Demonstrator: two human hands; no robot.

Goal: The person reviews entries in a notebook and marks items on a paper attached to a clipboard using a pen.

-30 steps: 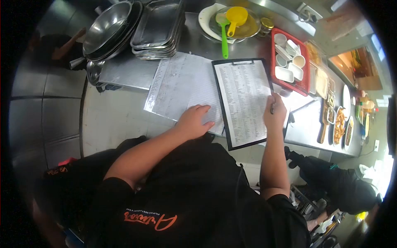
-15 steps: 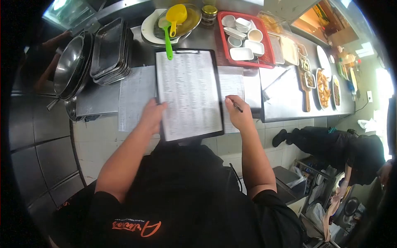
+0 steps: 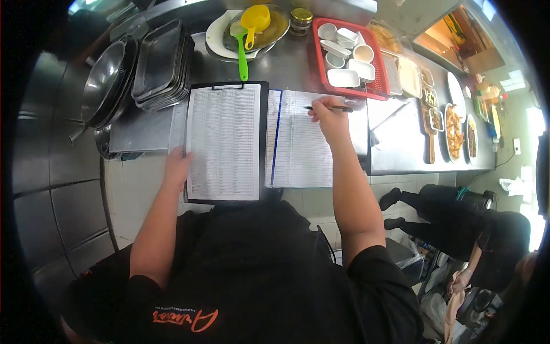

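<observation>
My left hand [image 3: 179,166] grips the left edge of a black clipboard [image 3: 263,123], thumb on top and the other fingers hidden underneath. A printed sheet with dense rows [image 3: 223,143] is clamped on the board. To its right lies an open lined notebook [image 3: 303,149] with a blue line down its page. Over the upper part of that page, my right hand [image 3: 330,113] has its fingers closed round a dark pen [image 3: 342,109]. Whether the pen tip touches the paper I cannot tell. The clipboard covers the notebook's left part.
Stacked metal trays [image 3: 157,63] and pans [image 3: 104,83] stand at left. Behind are a green spatula [image 3: 243,60], a yellow scoop [image 3: 256,20] and a red basket [image 3: 378,74] of white dishes. Plated food [image 3: 454,132] sits at right. Another person [image 3: 458,212] stands at far right.
The clipboard has shifted left with my left hand, uncovering the notebook's right page. My right hand has moved up over that page with the pen.
</observation>
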